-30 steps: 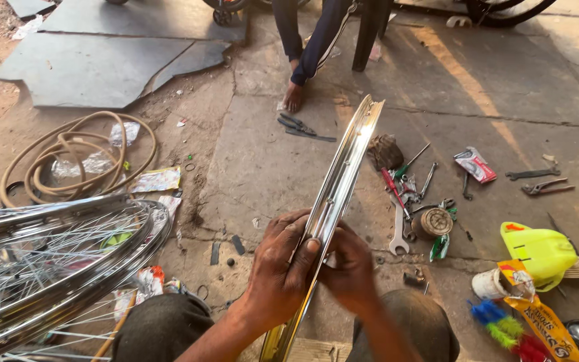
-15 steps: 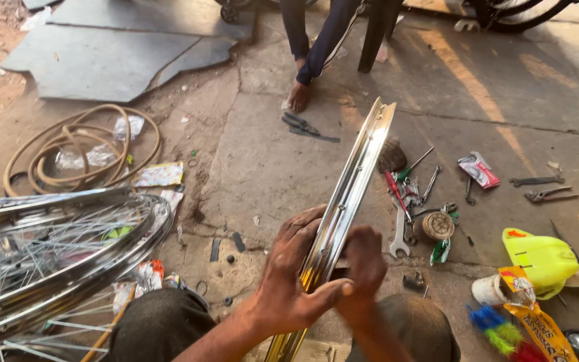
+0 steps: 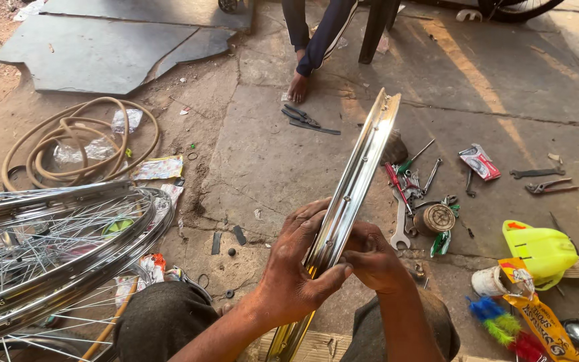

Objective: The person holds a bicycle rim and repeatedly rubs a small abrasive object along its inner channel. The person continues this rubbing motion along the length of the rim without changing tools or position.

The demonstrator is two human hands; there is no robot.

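- At the lower centre of the frame, our left hand (image 3: 296, 268) wraps the chrome wheel rim (image 3: 350, 201) from the left, thumb laid across its shiny face and fingers curled behind its edge.
- Our right hand (image 3: 373, 258) sits just beside it on the rim's right side, fingers bunched and pinching at a spot on the rim; what they pinch is too small for us to tell.
- The rim stands on edge between our knees and runs as 1 bright band from the bottom centre up toward the upper middle of the frame, small holes showing along its channel.
- We judge the step in hand to be close work at 1 hole of the bare rim, with 1 hand steadying and the other fitting.
- The next move seems to call for a firm hold on the rim, fine fingertip control, and a small turn of the rim to bring the neighbouring hole under the fingers.
- At the left edge lie 2 spoked wheels (image 3: 55, 255), and above them a coiled tan hose (image 3: 78, 144).
- Right of centre, spanners and screwdrivers (image 3: 410, 194) are scattered on the stone floor (image 3: 269, 161), with a yellow plastic container (image 3: 541, 248) at the right.
- At the top centre, another person's bare foot (image 3: 297, 86) rests on the floor, well apart from our hands.
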